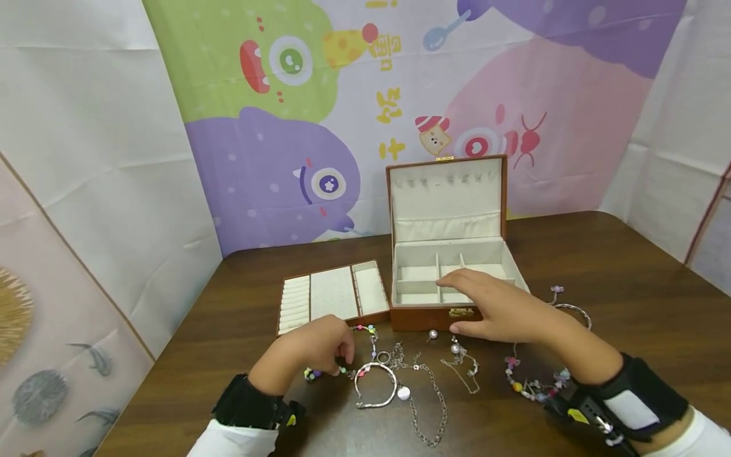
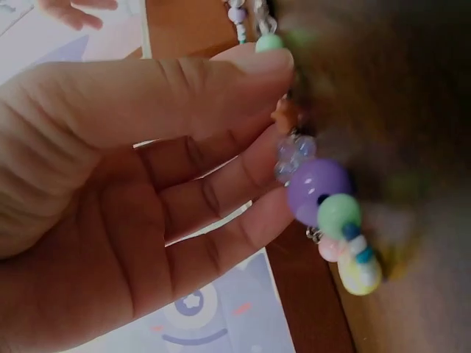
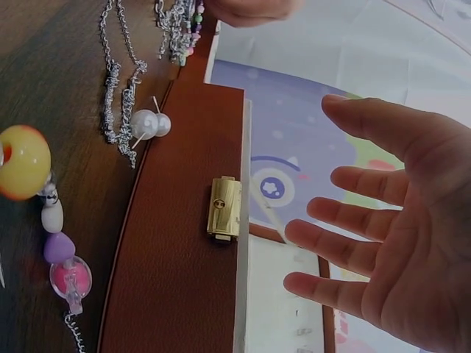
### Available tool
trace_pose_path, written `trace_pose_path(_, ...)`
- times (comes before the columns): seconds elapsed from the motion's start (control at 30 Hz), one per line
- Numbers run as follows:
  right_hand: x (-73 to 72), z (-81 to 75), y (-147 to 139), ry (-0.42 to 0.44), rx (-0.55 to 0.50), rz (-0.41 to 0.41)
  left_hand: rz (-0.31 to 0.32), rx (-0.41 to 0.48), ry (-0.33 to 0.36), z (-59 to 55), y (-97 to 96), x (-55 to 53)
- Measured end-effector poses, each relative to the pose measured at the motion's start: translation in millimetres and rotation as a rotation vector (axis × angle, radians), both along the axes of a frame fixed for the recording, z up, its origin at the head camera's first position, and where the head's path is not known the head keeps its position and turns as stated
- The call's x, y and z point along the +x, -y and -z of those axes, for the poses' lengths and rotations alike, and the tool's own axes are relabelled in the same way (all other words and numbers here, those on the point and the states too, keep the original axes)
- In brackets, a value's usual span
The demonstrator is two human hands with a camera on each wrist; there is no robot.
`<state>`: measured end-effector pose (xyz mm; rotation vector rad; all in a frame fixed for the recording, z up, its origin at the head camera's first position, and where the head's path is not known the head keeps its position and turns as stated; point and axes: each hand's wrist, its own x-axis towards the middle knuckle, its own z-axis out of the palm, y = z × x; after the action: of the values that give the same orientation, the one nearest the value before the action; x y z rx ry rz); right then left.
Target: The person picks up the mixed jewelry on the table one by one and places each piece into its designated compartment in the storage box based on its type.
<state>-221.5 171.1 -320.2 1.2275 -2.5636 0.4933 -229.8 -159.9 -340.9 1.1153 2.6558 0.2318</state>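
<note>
Left hand (image 1: 314, 346), one: pinching a beaded strand (image 2: 318, 190) between thumb and fingers, in front of the cream-lined tray (image 1: 332, 295). Right hand (image 1: 497, 311), one: hovering, fingers wide, over the front of the open jewellery box (image 1: 422, 319). Before me, a silver bangle (image 1: 374, 405) and a chain necklace (image 1: 442, 412) are lying on the brown table (image 1: 228, 317).

On your counter (image 1: 594, 254): jewellery box (image 1: 422, 317), lid raised, your right hand (image 1: 493, 308) over its compartments; sectioned tray (image 1: 334, 292), left of it; beaded strand (image 1: 371, 330) at your left hand (image 1: 320, 346); silver bangle (image 1: 377, 405); silver chain (image 1: 443, 409), beside the bangle.
</note>
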Motion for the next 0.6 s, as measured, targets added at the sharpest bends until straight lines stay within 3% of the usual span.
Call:
trace_pose_path(0.3, 1.3, -1.5, 0.7, 0.024, 0.000, 0.001, 0.041, 0.029, -0.058, -0.2, -0.3, -1.1)
trace_pose_path(0.5, 2.3, -1.2, 2.4, 0.040, -0.004, 0.002, -0.034, 0.014, 0.026, -2.0, -1.6, 3.2)
trace_pose_path(0.6, 1.9, -0.8, 2.7, 0.040, -0.002, 0.001, -0.035, 0.007, 0.067, -1.9, -1.8, 4.7)
